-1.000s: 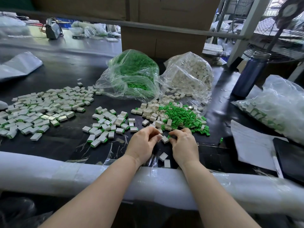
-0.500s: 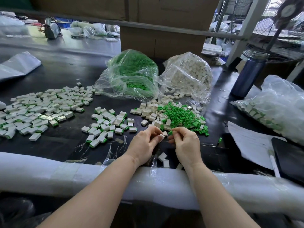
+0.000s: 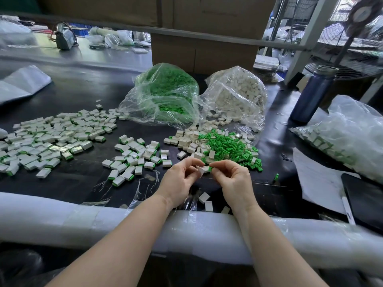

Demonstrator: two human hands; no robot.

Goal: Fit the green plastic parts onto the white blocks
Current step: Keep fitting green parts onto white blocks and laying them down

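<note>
My left hand [image 3: 180, 177] pinches a small white block [image 3: 204, 169] just above the black table. My right hand [image 3: 231, 177] presses a green plastic part [image 3: 210, 168] against the block's right end. Behind the hands lies a loose heap of green parts [image 3: 226, 147] mixed with bare white blocks [image 3: 191, 139]. To the left lie a small group of fitted blocks [image 3: 135, 157] and a large spread of them [image 3: 47, 138]. Three bare blocks [image 3: 204, 198] rest on the table under my wrists.
Clear bags of green parts [image 3: 165, 94] and of white blocks [image 3: 238, 94] stand behind the heap. A blue bottle [image 3: 310, 96], a bag of fitted blocks [image 3: 350, 137], paper sheets [image 3: 319, 179] and a black tablet [image 3: 366, 199] are at the right. White foam padding [image 3: 62, 218] covers the near edge.
Both hands rose from the table with the white block and drew slightly toward me. The right hand brought a green part to the block's end.
</note>
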